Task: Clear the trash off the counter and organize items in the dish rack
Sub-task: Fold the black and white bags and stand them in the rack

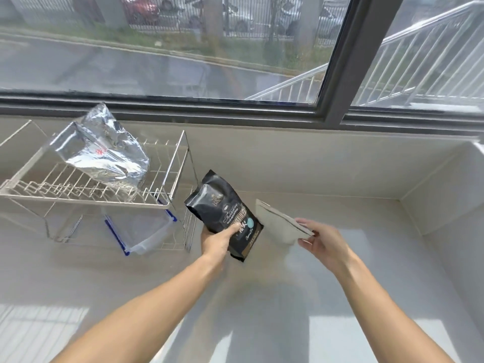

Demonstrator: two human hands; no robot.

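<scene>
My left hand (218,239) grips a black coffee pouch (222,213) by its lower part and holds it tilted above the counter, just right of the wire dish rack (167,174). My right hand (322,238) pinches the near corner of a flat grey pouch (277,222), lifted beside the black one. A crumpled silver foil bag (104,150) lies on the upper tier of the rack. Under the rack, on the lower tier, sits a clear plastic container with blue clips (146,231).
The pale counter (262,310) runs to a raised ledge at the right (445,195) and a low wall under the large window (183,48). Bright sun patches fall on the counter near me.
</scene>
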